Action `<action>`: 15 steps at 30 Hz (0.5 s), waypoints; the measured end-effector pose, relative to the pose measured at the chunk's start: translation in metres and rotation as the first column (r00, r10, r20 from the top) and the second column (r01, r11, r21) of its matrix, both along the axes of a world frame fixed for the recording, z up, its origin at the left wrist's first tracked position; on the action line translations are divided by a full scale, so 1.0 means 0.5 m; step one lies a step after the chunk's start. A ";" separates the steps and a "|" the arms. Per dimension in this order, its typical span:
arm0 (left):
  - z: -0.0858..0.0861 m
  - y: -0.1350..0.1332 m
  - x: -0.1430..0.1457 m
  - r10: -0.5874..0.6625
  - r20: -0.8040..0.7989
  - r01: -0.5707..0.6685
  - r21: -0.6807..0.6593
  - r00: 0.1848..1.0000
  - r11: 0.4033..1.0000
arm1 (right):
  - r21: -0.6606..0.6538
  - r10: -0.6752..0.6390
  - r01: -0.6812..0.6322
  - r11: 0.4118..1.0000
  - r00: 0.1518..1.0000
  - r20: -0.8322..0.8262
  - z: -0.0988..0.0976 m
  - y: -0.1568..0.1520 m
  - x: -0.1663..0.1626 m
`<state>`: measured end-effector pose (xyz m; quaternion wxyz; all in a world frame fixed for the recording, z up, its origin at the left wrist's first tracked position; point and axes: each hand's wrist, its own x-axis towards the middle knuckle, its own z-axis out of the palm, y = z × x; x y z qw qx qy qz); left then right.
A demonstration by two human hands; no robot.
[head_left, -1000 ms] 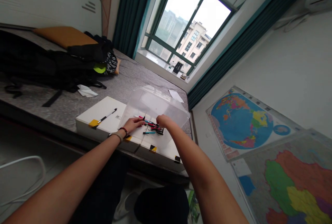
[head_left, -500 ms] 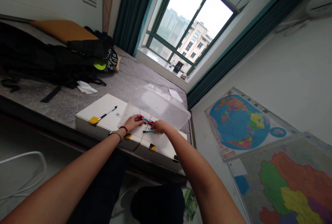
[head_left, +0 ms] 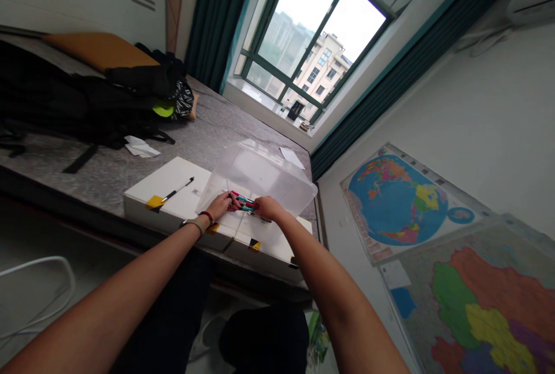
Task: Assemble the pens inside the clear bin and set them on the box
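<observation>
A bunch of coloured pens (head_left: 243, 202), pink, teal and black, is held between my two hands just in front of a clear plastic box (head_left: 264, 171). My left hand (head_left: 222, 206) is closed round one end of the bunch; its wrist carries a watch band and a red cord. My right hand (head_left: 267, 208) is closed on the other end. Both hands hover over white flat boxes (head_left: 173, 180) with yellow and black corner tape, lying on a grey bed surface (head_left: 208, 128).
A single black pen (head_left: 178, 190) lies on the left white box. Black bags and clothes (head_left: 87, 102) are piled at the left with crumpled paper (head_left: 139, 147) beside them. A window (head_left: 303, 33) is at the far end, and maps (head_left: 399, 200) lie at the right.
My right hand moved left and gathered the loose pens, bringing them against the ones in my left hand. The teal pen that lay on the white box is now in the bunch.
</observation>
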<state>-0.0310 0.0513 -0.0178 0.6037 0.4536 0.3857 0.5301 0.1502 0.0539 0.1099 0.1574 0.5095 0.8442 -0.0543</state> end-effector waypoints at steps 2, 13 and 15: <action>0.001 0.001 -0.001 0.006 -0.006 -0.006 0.020 1.000 1.000 | 0.021 0.035 -0.034 0.999 0.999 -0.034 0.015 0.002 -0.001; 0.023 -0.026 0.010 0.038 -0.408 0.073 0.254 0.912 0.964 | 0.105 0.161 -0.149 0.983 0.979 -0.126 0.071 -0.008 -0.005; 0.025 -0.027 0.009 0.051 -0.488 0.108 0.291 0.871 0.951 | 0.087 0.123 -0.112 0.990 0.984 -0.131 0.074 -0.009 -0.007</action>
